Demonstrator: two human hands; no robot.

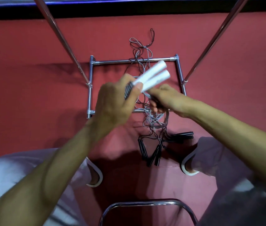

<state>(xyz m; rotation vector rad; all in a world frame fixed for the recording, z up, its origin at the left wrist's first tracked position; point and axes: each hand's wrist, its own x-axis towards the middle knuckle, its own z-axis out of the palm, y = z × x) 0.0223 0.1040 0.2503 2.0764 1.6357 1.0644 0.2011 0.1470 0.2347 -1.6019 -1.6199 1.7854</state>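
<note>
The left hand (pixel 111 103) holds a pair of white handles (pixel 151 75) side by side. They point up & to the right, above the metal frame (pixel 89 98) that lies on the red floor (pixel 31 79). Both handles are plain white tubes w/ flat round ends. At their lower end a black ribbed section (pixel 128 90) sticks out past the thumb. Thumb & fingers are clamped round the pair near that ribbed part.

The right hand (pixel 164 97) sits just beside the handles' lower end, fingers curled tight on a bunch of cords (pixel 153 121). The cords hang from it in a grey & dark tangle down to the floor. More cord loops lie across the frame's far bar. Near the person's feet several black handles (pixel 157 158) lie fanned out on the floor, cords attached.

Hard to make out:
- Both hands are motion-blurred, so single fingers don't separate clearly.
- The right palm is turned away, so what it pinches besides cords can't be told.
- Which cord goes w/ which handle is lost in the tangle.
- Two slanted metal poles (pixel 60 36) run out of view at the top.
- A chrome bar (pixel 145 202) at the bottom edge is cut off at both ends.
- The left hand covers part of the frame's near bar.
</note>
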